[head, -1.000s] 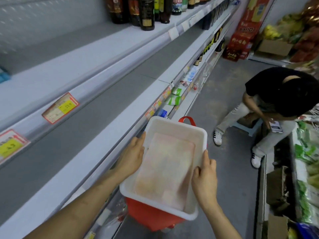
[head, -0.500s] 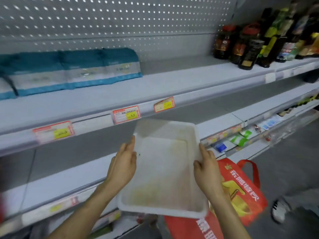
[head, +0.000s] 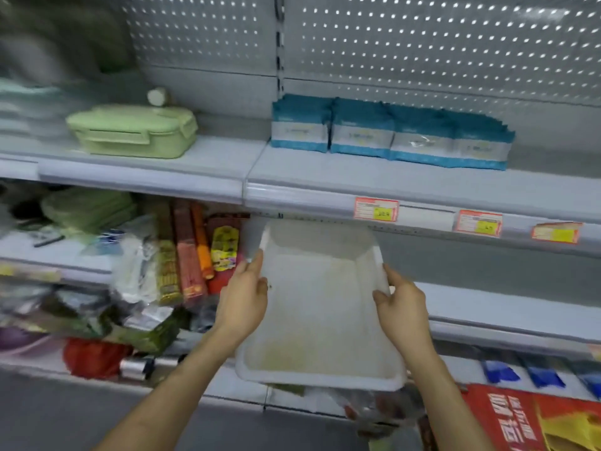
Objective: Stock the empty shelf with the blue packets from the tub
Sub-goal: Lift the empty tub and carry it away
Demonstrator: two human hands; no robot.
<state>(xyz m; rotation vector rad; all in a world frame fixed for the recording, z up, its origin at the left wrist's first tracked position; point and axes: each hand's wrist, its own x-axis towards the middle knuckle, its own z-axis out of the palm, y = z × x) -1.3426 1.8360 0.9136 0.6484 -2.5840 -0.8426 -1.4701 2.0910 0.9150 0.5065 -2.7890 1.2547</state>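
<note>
Both hands are on the tub here, one on each long side. The left hand wraps its rim with the fingers reaching up the edge and the thumb inside. The right hand clamps the opposite rim, its fingers curled over the lip. Forearms are stretched forward, roughly level with each other, and the tub tips so that its open top faces the camera.

And it's empty! Just a stained, pale floor inside, not one packet left. Thin white plastic like that looks light and a bit flexible. Gripping the rims on two sides is the sensible hold, since the smooth walls would slip.

Out beyond the hands, the packets stand in a row at the back of the upper shelf, side by side and touching, upright against the pegboard. They look like soft, flat pouches, light and apt to slump, best taken by the top edge or across the flat faces. Left of them sits a green lunchbox, well apart. Price tags line the shelf edge below. By my reckoning the stocking is done.
</note>
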